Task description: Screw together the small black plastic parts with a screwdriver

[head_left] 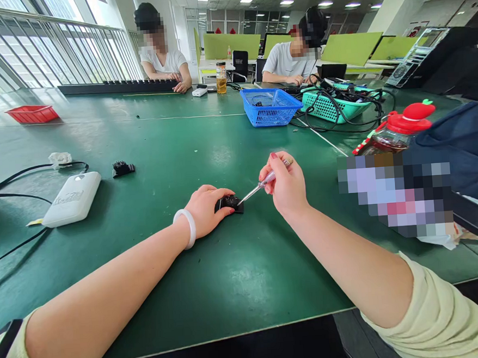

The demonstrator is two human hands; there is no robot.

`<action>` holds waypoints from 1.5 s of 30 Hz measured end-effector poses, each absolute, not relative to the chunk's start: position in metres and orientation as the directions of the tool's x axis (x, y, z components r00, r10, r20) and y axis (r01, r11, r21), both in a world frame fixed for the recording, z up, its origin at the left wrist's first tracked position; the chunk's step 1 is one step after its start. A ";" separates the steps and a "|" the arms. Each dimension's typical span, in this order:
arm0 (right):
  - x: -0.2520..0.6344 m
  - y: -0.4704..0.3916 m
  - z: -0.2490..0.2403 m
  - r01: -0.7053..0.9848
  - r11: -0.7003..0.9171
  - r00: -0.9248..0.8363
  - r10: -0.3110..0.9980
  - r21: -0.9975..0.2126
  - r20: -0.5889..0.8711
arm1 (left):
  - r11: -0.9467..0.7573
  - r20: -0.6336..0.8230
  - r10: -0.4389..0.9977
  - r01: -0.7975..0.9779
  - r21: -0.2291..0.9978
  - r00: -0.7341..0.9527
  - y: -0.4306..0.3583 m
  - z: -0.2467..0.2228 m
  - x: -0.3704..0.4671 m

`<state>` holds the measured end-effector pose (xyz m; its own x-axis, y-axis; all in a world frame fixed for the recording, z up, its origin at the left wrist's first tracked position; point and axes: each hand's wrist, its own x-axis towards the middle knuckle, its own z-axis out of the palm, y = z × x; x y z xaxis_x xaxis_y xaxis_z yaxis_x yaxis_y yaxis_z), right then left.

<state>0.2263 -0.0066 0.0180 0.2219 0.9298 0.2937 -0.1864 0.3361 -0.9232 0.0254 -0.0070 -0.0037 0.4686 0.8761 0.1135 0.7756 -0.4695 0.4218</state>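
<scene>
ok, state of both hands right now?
Left hand: closed, thumb and fingers holding a small black part.
Right hand: closed, gripping a slim screwdriver-like tool, tip at the part.

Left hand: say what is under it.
The left hand holds a small black part, visible between thumb and fingers, with the tip of a metal tool at its right. The part's underside and anything beneath the palm are covered.

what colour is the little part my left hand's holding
Black: the little part shows best in the head view.
</scene>
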 end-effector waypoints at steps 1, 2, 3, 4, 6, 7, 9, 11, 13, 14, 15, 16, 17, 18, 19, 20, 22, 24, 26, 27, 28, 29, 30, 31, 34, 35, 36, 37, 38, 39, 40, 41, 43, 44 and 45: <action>0.224 -0.011 0.019 -0.127 0.387 0.187 0.914 -0.914 0.361 | -0.468 0.117 0.877 0.778 0.418 0.465 -0.007 -0.003 0.025; 0.222 -0.016 0.019 -0.066 0.434 0.151 0.894 -0.898 0.421 | -0.470 0.122 0.877 0.779 0.415 0.464 -0.007 -0.003 0.025; 0.220 -0.020 0.019 -0.008 0.481 0.116 0.871 -0.877 0.477 | -0.474 0.130 0.876 0.778 0.412 0.464 -0.007 -0.003 0.025; 0.219 -0.024 0.019 0.047 0.525 0.085 0.846 -0.850 0.527 | -0.479 0.134 0.873 0.777 0.408 0.468 -0.007 -0.002 0.025; 0.217 -0.029 0.018 0.142 0.608 0.030 0.786 -0.781 0.617 | -0.487 0.136 0.870 0.776 0.401 0.475 -0.008 -0.002 0.025; 0.217 -0.031 0.018 0.178 0.647 0.007 0.753 -0.742 0.658 | -0.486 0.133 0.870 0.778 0.397 0.475 -0.008 -0.002 0.025; 0.216 -0.034 0.018 0.229 0.711 -0.034 0.688 -0.665 0.725 | -0.481 0.128 0.873 0.784 0.392 0.471 -0.009 -0.001 0.025; 0.216 -0.035 0.019 0.258 0.757 -0.065 0.633 -0.600 0.771 | -0.478 0.129 0.875 0.786 0.393 0.467 -0.009 -0.001 0.025; 0.216 -0.035 0.020 0.280 0.791 -0.077 0.584 -0.545 0.808 | -0.481 0.132 0.873 0.780 0.400 0.470 -0.009 -0.001 0.026; 0.215 -0.036 0.020 0.289 0.808 -0.081 0.556 -0.514 0.828 | -0.482 0.134 0.872 0.777 0.405 0.471 -0.009 -0.001 0.026; 0.215 -0.036 0.020 0.299 0.825 -0.086 0.523 -0.479 0.848 | -0.484 0.133 0.871 0.774 0.409 0.474 -0.009 -0.001 0.026; 0.214 -0.036 0.020 0.307 0.844 -0.099 0.489 -0.440 0.867 | -0.484 0.130 0.870 0.772 0.412 0.475 -0.008 -0.001 0.026; 0.214 -0.037 0.019 0.315 0.861 -0.120 0.453 -0.399 0.883 | -0.481 0.127 0.871 0.773 0.413 0.474 -0.008 -0.001 0.026; 0.213 -0.038 0.019 0.325 0.875 -0.155 0.423 -0.358 0.893 | -0.477 0.121 0.873 0.775 0.414 0.473 -0.008 -0.001 0.026; 0.212 -0.039 0.018 0.336 0.886 -0.210 0.401 -0.320 0.892 | -0.474 0.114 0.874 0.776 0.417 0.473 -0.008 -0.001 0.025; 0.211 -0.040 0.018 0.347 0.893 -0.279 0.389 -0.285 0.878 | -0.471 0.110 0.875 0.775 0.420 0.472 -0.007 -0.002 0.025; 0.208 -0.042 0.018 0.350 0.906 -0.454 0.387 -0.238 0.803 | -0.464 0.109 0.878 0.775 0.429 0.466 -0.007 -0.003 0.025; 0.205 -0.044 0.019 0.331 0.911 -0.602 0.404 -0.245 0.688 | -0.463 0.114 0.880 0.774 0.432 0.462 -0.007 -0.004 0.024; 0.206 -0.044 0.022 0.323 0.894 -0.640 0.448 -0.310 0.624 | -0.470 0.117 0.876 0.770 0.432 0.468 -0.006 -0.004 0.024; 0.207 -0.044 0.023 0.331 0.874 -0.607 0.486 -0.356 0.629 | -0.477 0.118 0.871 0.765 0.433 0.477 -0.006 -0.004 0.024; 0.210 -0.043 0.024 0.346 0.845 -0.537 0.534 -0.407 0.653 | -0.486 0.120 0.866 0.758 0.435 0.486 -0.006 -0.003 0.024; 0.212 -0.042 0.024 0.361 0.810 -0.439 0.584 -0.461 0.683 | -0.492 0.124 0.862 0.753 0.438 0.491 -0.006 -0.003 0.024; 0.215 -0.040 0.024 0.369 0.770 -0.324 0.632 -0.521 0.704 | -0.494 0.129 0.861 0.750 0.440 0.491 -0.006 -0.002 0.024; 0.218 -0.037 0.024 0.364 0.724 -0.210 0.677 -0.586 0.705 | -0.494 0.135 0.862 0.748 0.443 0.489 -0.006 -0.002 0.024; 0.223 -0.030 0.022 0.256 0.580 0.036 0.794 -0.773 0.607 | -0.485 0.150 0.869 0.747 0.455 0.472 -0.006 -0.003 0.024; 0.224 -0.029 0.021 0.207 0.543 0.080 0.820 -0.814 0.567 | -0.479 0.151 0.872 0.747 0.460 0.466 -0.006 -0.004 0.024; 0.224 -0.027 0.021 0.167 0.517 0.112 0.836 -0.839 0.537 | -0.475 0.152 0.874 0.747 0.465 0.461 -0.006 -0.004 0.024; 0.224 -0.026 0.021 0.140 0.505 0.136 0.842 -0.852 0.522 | -0.471 0.152 0.876 0.747 0.469 0.457 -0.006 -0.005 0.024; 0.223 -0.026 0.021 0.125 0.503 0.154 0.842 -0.855 0.518 | -0.469 0.153 0.877 0.746 0.473 0.455 -0.006 -0.005 0.024; 0.223 -0.026 0.021 0.118 0.508 0.164 0.838 -0.853 0.521 | -0.468 0.153 0.878 0.746 0.475 0.453 -0.006 -0.005 0.024; 0.223 -0.026 0.021 0.117 0.514 0.171 0.832 -0.850 0.527 | -0.467 0.154 0.879 0.745 0.476 0.452 -0.006 -0.005 0.024; 0.223 -0.027 0.021 0.120 0.522 0.177 0.826 -0.844 0.536 | -0.466 0.153 0.879 0.745 0.478 0.452 -0.006 -0.004 0.024; 0.223 -0.026 0.021 0.135 0.531 0.190 0.815 -0.837 0.547 | -0.464 0.147 0.879 0.744 0.480 0.453 -0.007 -0.003 0.024; 0.223 -0.026 0.021 0.142 0.531 0.198 0.812 -0.836 0.549 | -0.464 0.143 0.879 0.744 0.481 0.455 -0.007 -0.002 0.025; 0.224 -0.025 0.021 0.142 0.527 0.208 0.812 -0.838 0.546 | -0.464 0.140 0.878 0.744 0.481 0.457 -0.007 -0.002 0.025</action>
